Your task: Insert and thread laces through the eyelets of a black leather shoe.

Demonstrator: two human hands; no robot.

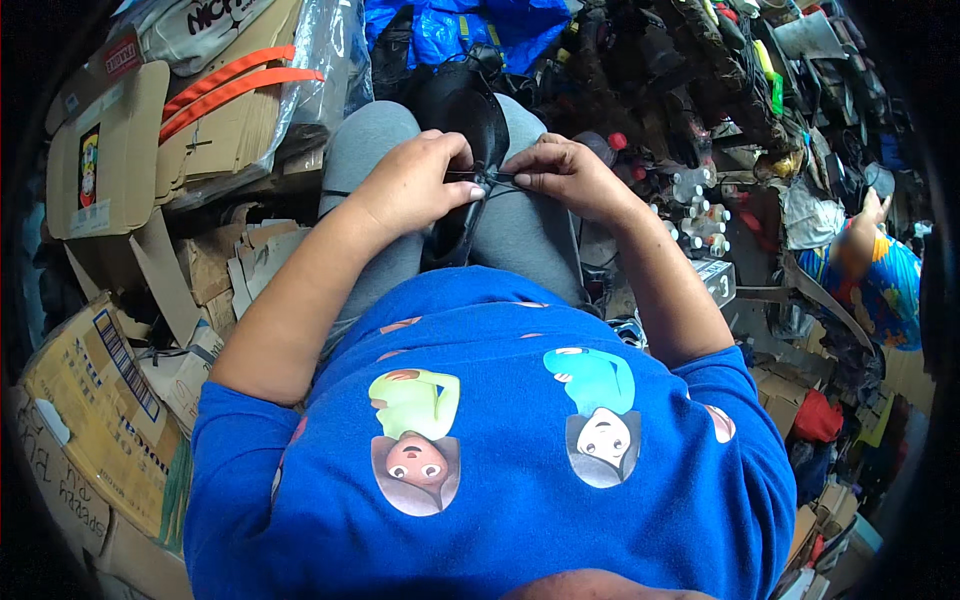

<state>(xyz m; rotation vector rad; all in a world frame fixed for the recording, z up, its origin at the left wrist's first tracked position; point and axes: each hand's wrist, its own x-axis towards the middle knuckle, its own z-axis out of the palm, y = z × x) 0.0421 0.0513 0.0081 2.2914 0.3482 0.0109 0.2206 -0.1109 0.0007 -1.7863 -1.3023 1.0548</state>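
A glossy black shoe [475, 115] stands lengthwise between my knees, its lower part running down toward my lap. My left hand [425, 182] is closed at the shoe's left side, thumb and fingers pinched near its middle. From the right, my right hand [568, 178] pinches a thin black thread [506, 178] close to the shoe. The thread meets the shoe between the two hands, and a dark strand also crosses my left knee. Fingertips partly hide the spot where thread and shoe touch.
Flattened cardboard boxes [110, 150] with orange strips [230, 85] are stacked at left. Blue plastic sheeting [470, 35] lies beyond my knees. On the right are small bottles [700, 215], piled shoes and scraps, and another person in colourful clothing [885, 290].
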